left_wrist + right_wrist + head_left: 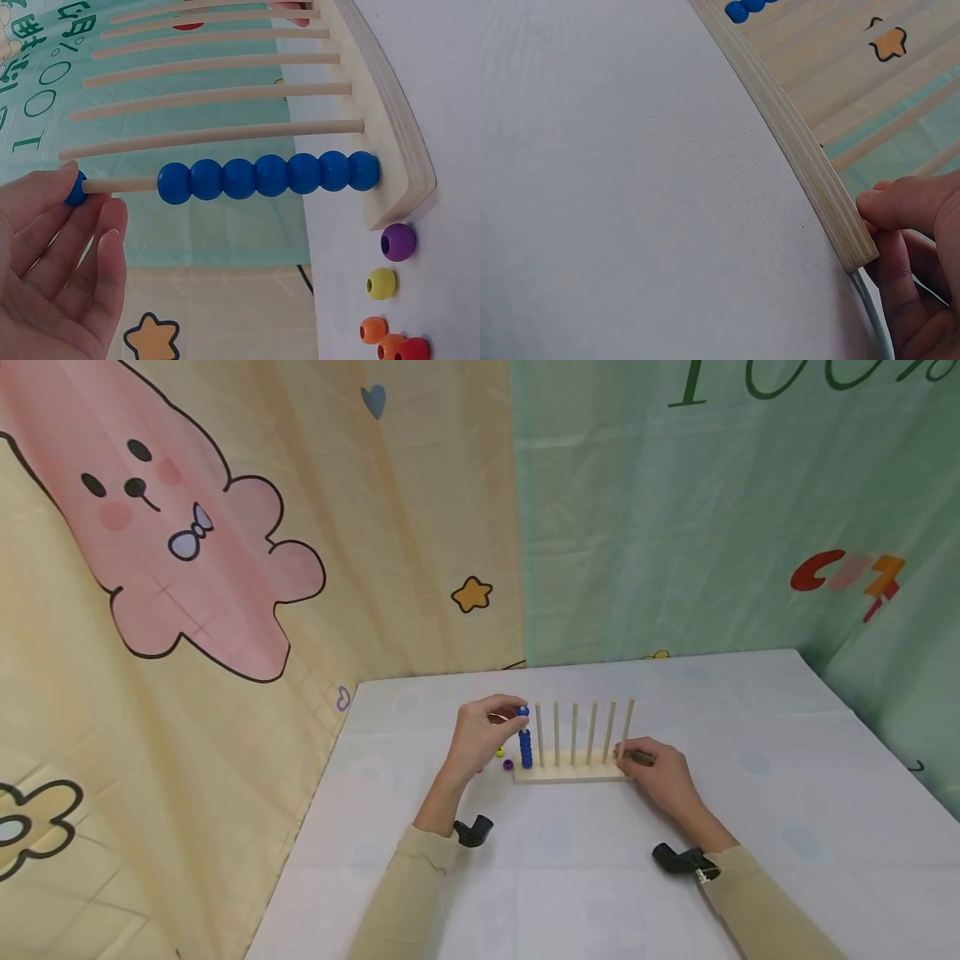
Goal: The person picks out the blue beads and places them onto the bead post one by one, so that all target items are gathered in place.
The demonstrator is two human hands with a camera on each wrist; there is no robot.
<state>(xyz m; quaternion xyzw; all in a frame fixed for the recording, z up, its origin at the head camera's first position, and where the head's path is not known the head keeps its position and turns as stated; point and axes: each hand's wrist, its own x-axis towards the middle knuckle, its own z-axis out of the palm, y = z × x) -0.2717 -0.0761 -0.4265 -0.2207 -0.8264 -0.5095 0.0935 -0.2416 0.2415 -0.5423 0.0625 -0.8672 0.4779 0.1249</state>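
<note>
A wooden bead rack stands on the table, its flat base [570,773] carrying several upright pegs in a row. On the leftmost peg, blue beads [240,178] form a stack from the base upward. My left hand [480,733] pinches one more blue bead [76,190] between thumb and fingers at that peg's tip, with bare peg between it and the stack. The other pegs [574,731] hold no beads. At the opposite end, my right hand [662,770] grips the base's right end, thumb on top; some of its fingers are hidden behind the wood.
Loose beads lie on the table just left of the rack: a purple bead [398,242], a yellow bead [382,283], orange beads [373,330] and a red bead [413,351]. Printed curtains [420,527] hang behind and left of the white table [570,877].
</note>
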